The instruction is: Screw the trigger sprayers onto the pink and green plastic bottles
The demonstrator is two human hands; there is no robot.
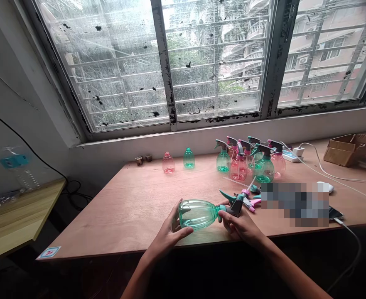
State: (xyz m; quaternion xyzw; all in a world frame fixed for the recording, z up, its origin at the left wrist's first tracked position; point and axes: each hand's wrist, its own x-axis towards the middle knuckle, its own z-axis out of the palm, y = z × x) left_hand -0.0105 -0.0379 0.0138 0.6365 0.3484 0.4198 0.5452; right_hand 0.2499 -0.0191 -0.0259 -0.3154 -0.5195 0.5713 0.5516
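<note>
I hold a clear green spray bottle [198,213] sideways just above the front edge of the wooden table [129,207]. My left hand [170,232] wraps round the bottle's base, fingers closed on it. My right hand [240,224] grips the neck and the green trigger head [232,202] at the bottle's right end. Loose trigger heads, pink and green [248,198], lie just beyond my right hand, touching one another.
Several assembled pink and green spray bottles [248,160] stand at the back. Two headless bottles, pink [168,162] and green [188,158], stand left of them. A cardboard box [351,148], a power strip [290,155], white cables and a phone [335,213] lie right. A second table [17,216] is left.
</note>
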